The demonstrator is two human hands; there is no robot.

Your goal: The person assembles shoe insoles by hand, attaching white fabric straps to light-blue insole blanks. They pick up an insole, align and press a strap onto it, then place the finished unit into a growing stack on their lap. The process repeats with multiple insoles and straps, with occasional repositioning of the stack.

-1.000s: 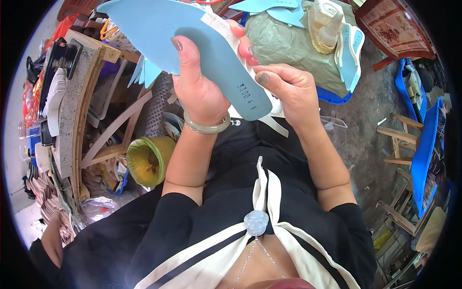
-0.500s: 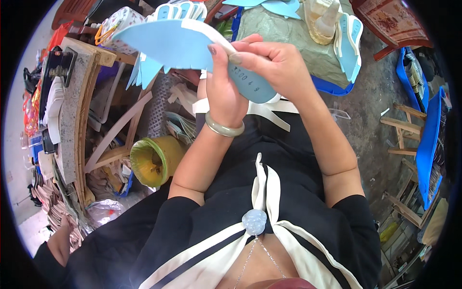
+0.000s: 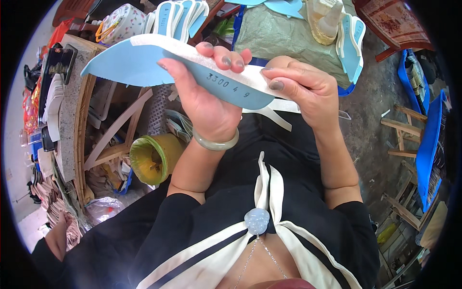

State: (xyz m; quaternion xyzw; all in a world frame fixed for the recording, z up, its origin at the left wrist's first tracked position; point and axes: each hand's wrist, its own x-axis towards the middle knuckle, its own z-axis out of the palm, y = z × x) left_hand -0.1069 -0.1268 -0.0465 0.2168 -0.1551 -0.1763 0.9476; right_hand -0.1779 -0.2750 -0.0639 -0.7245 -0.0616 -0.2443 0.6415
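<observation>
One blue piece (image 3: pixel 199 70) w/ white edging (image 3: pixel 180 46): L hand (image 3: pixel 208 105) gripping mid, R hand (image 3: pixel 309 91) pinching edging nr rounded end

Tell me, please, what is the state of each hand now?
Left hand: closed around the light-blue insole, thumb on its blue face.
Right hand: closed, pinching the white strip near the insole's narrow end.

Black short-sleeved top (image 3: pixel 301 192); white collar (image 3: pixel 216 269), black stripe (image 3: pixel 204 257); bluish rosette (image 3: pixel 257 221); pale bangle (image 3: pixel 216 144).

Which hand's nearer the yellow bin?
Left. In view, the left hand is up and right of the yellow bin; the right hand is farther right, at the blue piece's end.
</observation>
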